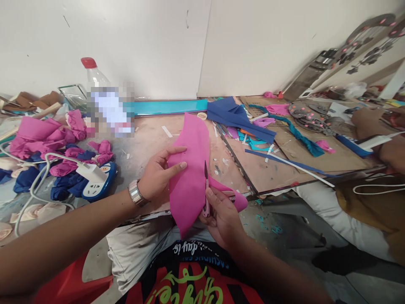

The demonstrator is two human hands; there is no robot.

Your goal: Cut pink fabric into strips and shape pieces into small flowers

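Note:
A pink piece of fabric [191, 181] hangs over the table's front edge before me. My left hand [160, 171] is closed on its left side, thumb on top and some fingers hidden beneath. My right hand [224, 215] grips a pair of scissors [206, 181] with pink handles, blades pointing away from me at the cloth's right side. A narrower pink flap [232, 196] lies to the right of the blades, partly behind my right hand. How far apart the blades stand is hard to make out.
Pink and blue cloth pieces [41, 137] and a blue power strip [99, 183] with a white cable lie left. A bottle [95, 76] stands behind. Navy fabric [232, 114], scraps and a white stick [300, 171] lie right. Another person's arm [376, 131] is at far right.

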